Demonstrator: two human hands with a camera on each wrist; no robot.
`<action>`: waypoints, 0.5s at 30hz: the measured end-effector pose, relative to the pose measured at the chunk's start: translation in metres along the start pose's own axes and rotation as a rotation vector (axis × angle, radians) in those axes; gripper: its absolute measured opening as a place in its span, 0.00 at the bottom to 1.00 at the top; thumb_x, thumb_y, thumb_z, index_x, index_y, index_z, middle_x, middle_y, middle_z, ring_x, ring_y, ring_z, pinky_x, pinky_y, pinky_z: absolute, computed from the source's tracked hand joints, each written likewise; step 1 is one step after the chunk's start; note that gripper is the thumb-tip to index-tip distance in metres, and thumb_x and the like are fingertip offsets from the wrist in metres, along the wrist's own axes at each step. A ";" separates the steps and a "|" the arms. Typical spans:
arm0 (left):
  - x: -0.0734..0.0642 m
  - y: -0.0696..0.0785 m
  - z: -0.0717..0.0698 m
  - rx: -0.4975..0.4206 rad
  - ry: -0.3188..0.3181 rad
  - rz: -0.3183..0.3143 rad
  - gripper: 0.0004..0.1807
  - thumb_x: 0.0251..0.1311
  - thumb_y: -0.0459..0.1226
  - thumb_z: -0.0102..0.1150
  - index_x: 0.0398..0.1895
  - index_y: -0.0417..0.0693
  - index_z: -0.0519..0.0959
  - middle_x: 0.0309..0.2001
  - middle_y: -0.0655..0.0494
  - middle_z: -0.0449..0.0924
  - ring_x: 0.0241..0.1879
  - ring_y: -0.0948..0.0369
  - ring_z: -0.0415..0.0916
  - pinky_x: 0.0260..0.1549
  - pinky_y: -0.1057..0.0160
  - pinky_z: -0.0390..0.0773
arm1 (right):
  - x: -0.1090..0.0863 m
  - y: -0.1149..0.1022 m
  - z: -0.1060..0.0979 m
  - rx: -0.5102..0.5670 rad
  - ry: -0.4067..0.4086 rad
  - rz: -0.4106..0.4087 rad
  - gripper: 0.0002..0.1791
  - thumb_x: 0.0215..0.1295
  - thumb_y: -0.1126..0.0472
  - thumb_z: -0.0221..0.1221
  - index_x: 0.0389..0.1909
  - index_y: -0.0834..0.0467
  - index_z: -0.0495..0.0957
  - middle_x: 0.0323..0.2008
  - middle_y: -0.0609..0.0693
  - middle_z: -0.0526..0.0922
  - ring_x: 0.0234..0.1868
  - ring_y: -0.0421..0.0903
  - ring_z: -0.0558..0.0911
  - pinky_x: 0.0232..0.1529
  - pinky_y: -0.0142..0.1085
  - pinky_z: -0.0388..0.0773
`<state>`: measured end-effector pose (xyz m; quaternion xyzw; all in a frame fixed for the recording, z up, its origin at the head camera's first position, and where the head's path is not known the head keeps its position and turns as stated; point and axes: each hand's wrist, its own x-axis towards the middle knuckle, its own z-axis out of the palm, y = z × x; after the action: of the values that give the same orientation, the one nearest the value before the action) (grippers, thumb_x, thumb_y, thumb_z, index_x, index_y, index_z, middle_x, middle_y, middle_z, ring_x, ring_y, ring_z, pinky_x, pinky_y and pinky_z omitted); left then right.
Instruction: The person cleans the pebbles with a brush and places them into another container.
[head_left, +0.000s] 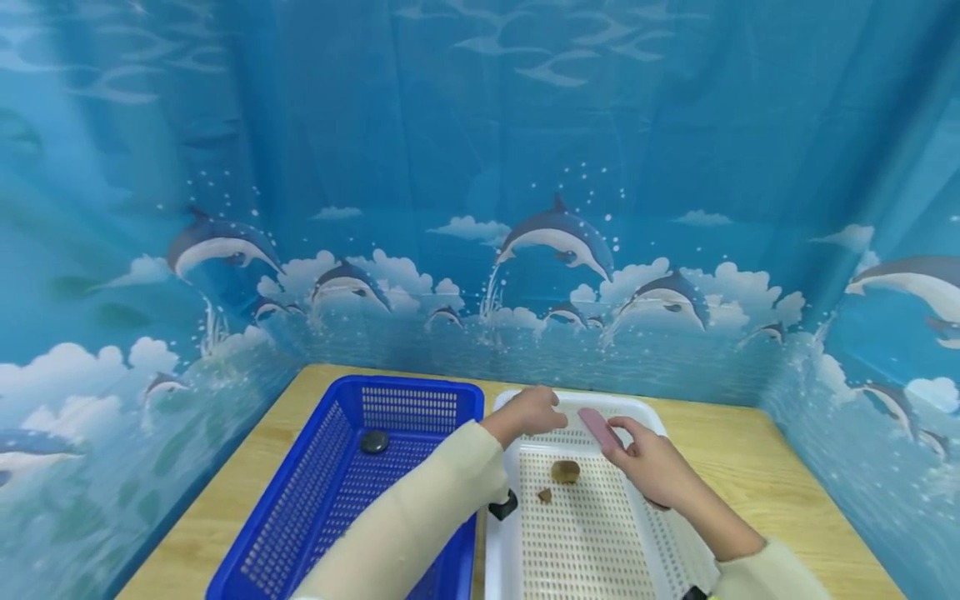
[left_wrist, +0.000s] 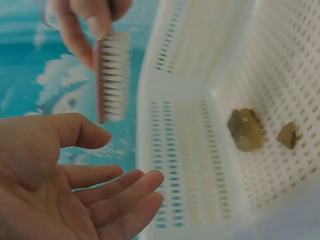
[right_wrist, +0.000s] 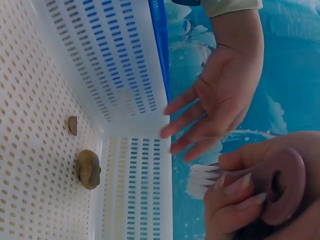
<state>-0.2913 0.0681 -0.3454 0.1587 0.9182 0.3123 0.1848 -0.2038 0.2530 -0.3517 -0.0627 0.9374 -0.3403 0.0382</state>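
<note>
My right hand (head_left: 654, 467) grips a pink scrub brush (head_left: 597, 428) above the far part of the white basket (head_left: 651, 417). In the left wrist view the brush's white bristles (left_wrist: 115, 75) face the basket side. Its handle, with a hole through it, (right_wrist: 296, 172) shows in the right wrist view. Close by, my left hand (head_left: 531, 411) hovers over the basket's far left side, its fingers loosely spread and holding nothing, a short gap from the brush. Below both hands, a rounded brown stone (head_left: 566, 472) and a smaller brown stone (head_left: 545, 496) lie on the basket floor.
To the left stands a blue basket (head_left: 408, 382) with a dark, smooth stone (head_left: 374, 442) inside. Both baskets rest on a wooden table (head_left: 723, 454). A blue dolphin-print curtain (head_left: 450, 150) hangs behind and along the sides.
</note>
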 end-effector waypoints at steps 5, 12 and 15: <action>0.011 -0.001 0.019 0.173 0.016 -0.013 0.11 0.59 0.38 0.63 0.40 0.40 0.80 0.39 0.50 0.82 0.36 0.57 0.78 0.37 0.59 0.80 | 0.012 0.007 0.005 -0.048 0.002 0.013 0.28 0.70 0.59 0.55 0.67 0.66 0.63 0.19 0.51 0.76 0.10 0.40 0.64 0.12 0.35 0.65; 0.016 0.000 0.041 0.298 0.122 -0.033 0.08 0.48 0.37 0.72 0.25 0.45 0.80 0.25 0.56 0.80 0.27 0.59 0.76 0.34 0.61 0.80 | 0.021 0.014 0.016 -0.082 -0.080 0.062 0.29 0.71 0.60 0.53 0.69 0.64 0.60 0.17 0.53 0.76 0.08 0.39 0.61 0.09 0.32 0.60; 0.022 -0.004 0.057 0.368 0.160 -0.029 0.11 0.46 0.40 0.74 0.27 0.46 0.81 0.26 0.56 0.81 0.30 0.58 0.78 0.35 0.60 0.81 | 0.023 0.017 0.022 -0.080 -0.130 0.098 0.29 0.72 0.61 0.51 0.71 0.64 0.56 0.18 0.54 0.77 0.08 0.39 0.62 0.08 0.30 0.60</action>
<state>-0.2864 0.1026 -0.3950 0.1510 0.9737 0.1483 0.0840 -0.2258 0.2490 -0.3804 -0.0403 0.9478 -0.2954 0.1130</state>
